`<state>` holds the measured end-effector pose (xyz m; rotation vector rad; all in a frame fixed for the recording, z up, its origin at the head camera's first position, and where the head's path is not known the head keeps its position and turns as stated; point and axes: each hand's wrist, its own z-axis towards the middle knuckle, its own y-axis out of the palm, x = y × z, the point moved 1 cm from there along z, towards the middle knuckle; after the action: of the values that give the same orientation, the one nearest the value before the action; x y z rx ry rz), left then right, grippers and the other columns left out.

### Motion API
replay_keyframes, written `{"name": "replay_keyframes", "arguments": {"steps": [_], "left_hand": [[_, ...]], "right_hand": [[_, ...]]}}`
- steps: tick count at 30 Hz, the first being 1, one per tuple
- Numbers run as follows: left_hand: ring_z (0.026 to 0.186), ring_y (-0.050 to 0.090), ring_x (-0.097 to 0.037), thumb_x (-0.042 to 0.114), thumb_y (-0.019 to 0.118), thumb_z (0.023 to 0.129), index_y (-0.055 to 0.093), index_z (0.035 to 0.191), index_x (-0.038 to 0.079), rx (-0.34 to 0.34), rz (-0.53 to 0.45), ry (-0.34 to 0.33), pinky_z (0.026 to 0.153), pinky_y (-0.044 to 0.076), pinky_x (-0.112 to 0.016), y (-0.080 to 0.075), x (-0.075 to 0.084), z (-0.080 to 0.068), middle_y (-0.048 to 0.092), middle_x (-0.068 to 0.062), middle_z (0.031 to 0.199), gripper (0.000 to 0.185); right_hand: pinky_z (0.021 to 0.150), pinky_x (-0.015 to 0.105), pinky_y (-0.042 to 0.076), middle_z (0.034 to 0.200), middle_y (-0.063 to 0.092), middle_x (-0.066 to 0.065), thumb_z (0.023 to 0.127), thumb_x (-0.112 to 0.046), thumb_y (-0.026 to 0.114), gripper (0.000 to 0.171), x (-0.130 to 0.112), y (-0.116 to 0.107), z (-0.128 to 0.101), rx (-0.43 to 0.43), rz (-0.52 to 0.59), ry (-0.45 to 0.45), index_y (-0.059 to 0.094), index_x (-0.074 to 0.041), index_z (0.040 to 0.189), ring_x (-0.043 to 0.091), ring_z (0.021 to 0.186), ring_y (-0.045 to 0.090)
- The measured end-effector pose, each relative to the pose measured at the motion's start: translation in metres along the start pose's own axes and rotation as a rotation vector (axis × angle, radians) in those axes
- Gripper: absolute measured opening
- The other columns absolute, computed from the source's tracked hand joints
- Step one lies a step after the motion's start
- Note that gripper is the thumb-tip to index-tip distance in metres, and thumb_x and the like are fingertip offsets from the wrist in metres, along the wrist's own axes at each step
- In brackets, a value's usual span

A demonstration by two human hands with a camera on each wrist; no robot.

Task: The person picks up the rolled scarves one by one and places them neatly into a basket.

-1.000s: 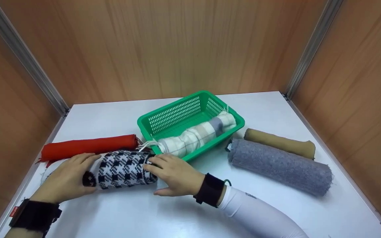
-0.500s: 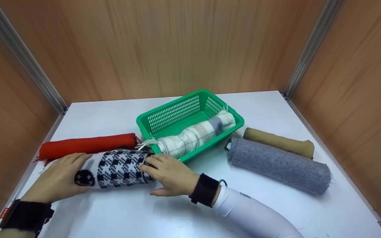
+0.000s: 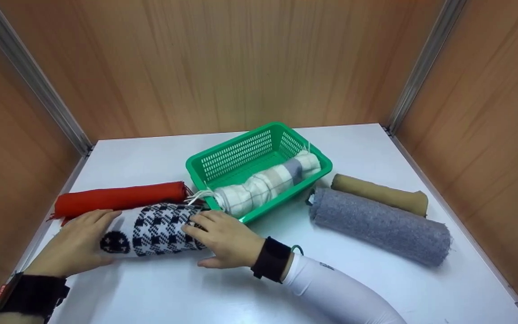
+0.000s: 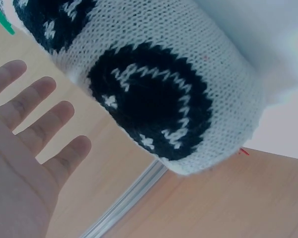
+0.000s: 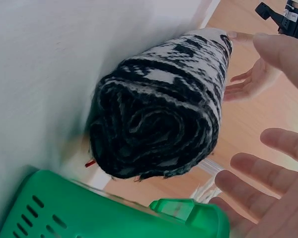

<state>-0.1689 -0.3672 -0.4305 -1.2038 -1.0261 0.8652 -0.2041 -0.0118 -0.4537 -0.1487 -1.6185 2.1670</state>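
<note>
Head view shows the black-and-white knitted scarf roll (image 3: 158,229) lying near left on the white table (image 3: 367,288), cupped at its ends by the left hand (image 3: 77,245) and right hand (image 3: 223,238), fingers straight and relaxed. It looks soft, light and apt to unroll, so end-to-end support suits it. Beyond lie a red scarf roll (image 3: 117,200) and green basket (image 3: 241,155).

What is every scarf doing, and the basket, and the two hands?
Black-and-white scarf: rolled up, lying on the table between both hands.
Left hand: fingers straight, at the roll's left end.
Right hand: fingers relaxed, at the roll's right end.
Green basket: upright, holding one roll.
Cream plaid scarf: rolled, inside the basket.
Red scarf: rolled, on the table.
Grey scarf: rolled, on the table.
Tan scarf: rolled, behind the grey one.
</note>
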Motion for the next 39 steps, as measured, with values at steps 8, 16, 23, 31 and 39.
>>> {"name": "replay_keyframes", "arguments": {"steps": [8,16,23,31,39], "left_hand": [[0.136,0.054,-0.049,0.031,0.103,0.065,0.058,0.15,0.0,0.034,0.021,0.023,0.114,0.04,-0.078,0.002,-0.005,-0.007,0.063,-0.026,0.145,0.101],[0.135,0.054,-0.05,0.03,0.104,0.064,0.058,0.15,0.001,0.047,0.026,0.035,0.113,0.04,-0.078,-0.002,-0.011,-0.01,0.063,-0.027,0.144,0.102],[0.138,0.05,-0.052,0.031,0.103,0.066,0.055,0.153,0.0,-0.004,0.03,-0.001,0.114,0.037,-0.08,-0.003,-0.015,-0.011,0.059,-0.03,0.148,0.104],[0.14,0.045,-0.056,0.034,0.103,0.065,0.053,0.156,0.001,-0.077,0.035,-0.055,0.114,0.032,-0.084,-0.004,-0.02,-0.007,0.055,-0.033,0.152,0.109],[0.142,0.041,-0.058,0.037,0.104,0.063,0.05,0.158,0.002,-0.126,0.02,-0.099,0.114,0.029,-0.086,-0.001,-0.025,-0.004,0.052,-0.033,0.155,0.114]], "right_hand": [[0.124,0.039,0.045,0.152,0.061,0.011,0.09,-0.066,0.08,0.088,-0.004,0.001,0.006,-0.018,-0.012,0.0,0.053,-0.014,0.156,0.026,0.139,0.06],[0.124,0.037,0.045,0.15,0.061,0.009,0.089,-0.067,0.079,0.088,-0.008,0.003,0.015,-0.009,-0.023,-0.005,0.054,-0.015,0.156,0.025,0.138,0.06],[0.124,0.036,0.045,0.152,0.06,0.008,0.091,-0.068,0.076,0.087,-0.009,0.006,0.021,-0.047,-0.043,0.001,0.052,-0.017,0.158,0.025,0.14,0.059],[0.123,0.036,0.046,0.152,0.06,0.009,0.09,-0.068,0.077,0.091,-0.01,0.013,0.026,-0.066,-0.04,0.011,0.048,-0.016,0.159,0.025,0.14,0.059],[0.12,0.036,0.049,0.154,0.059,0.008,0.09,-0.068,0.077,0.093,-0.012,0.02,0.029,-0.098,-0.022,0.049,0.046,-0.017,0.161,0.024,0.14,0.058]]}}
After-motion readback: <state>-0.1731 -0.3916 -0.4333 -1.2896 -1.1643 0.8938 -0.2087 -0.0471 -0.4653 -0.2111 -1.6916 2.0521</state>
